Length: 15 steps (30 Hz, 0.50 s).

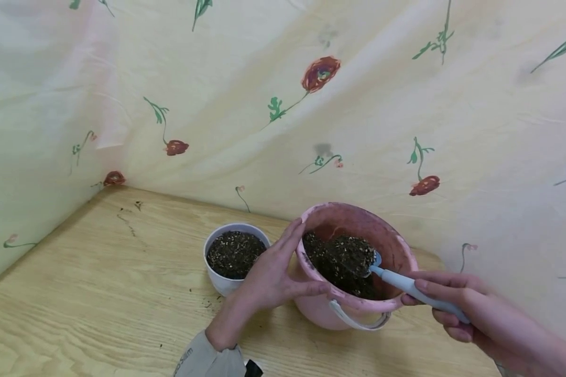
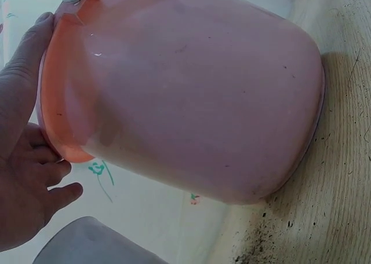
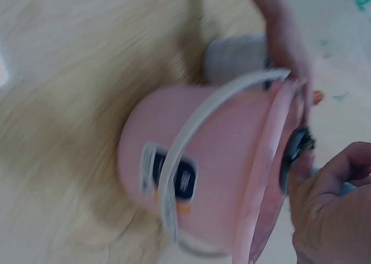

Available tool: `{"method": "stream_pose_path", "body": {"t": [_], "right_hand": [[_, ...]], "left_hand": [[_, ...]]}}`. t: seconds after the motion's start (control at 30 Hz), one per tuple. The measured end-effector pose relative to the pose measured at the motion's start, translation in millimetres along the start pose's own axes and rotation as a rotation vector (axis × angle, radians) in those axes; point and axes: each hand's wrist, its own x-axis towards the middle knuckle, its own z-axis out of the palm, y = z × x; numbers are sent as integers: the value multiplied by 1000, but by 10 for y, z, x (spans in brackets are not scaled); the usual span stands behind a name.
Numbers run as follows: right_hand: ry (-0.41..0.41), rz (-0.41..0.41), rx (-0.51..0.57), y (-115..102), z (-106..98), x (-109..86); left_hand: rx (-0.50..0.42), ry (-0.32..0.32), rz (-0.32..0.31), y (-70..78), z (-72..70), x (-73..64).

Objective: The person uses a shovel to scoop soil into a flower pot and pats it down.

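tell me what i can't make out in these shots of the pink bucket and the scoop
- Label on the pink bucket: right wrist view, motion blur makes its print unreadable.
- Scoop blade: head view, buried in the soil.
- Right hand: head view, forearm cut off by the frame edge.
- White pot: left wrist view, only a blurred part of its wall shows.

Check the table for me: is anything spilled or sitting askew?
Yes. The pink bucket is tipped toward the person, steadied by the left hand. Dark soil crumbs are scattered on the wooden table beside the white pot.
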Motion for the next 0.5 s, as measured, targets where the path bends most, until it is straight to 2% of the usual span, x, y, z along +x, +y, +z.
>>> {"method": "stream_pose_path", "body": {"t": [0.2,0.4,0.5], "right_hand": [[-92,-17,217,174,88,-34],[-333,-133,525,317,183,-13],[-419,-166,632,378,267,-8]], "left_hand": [[6,-4,2,21,-5,8],[15,-3,-1,23,3,0],[15,-1,-4,18,7,-5]]}}
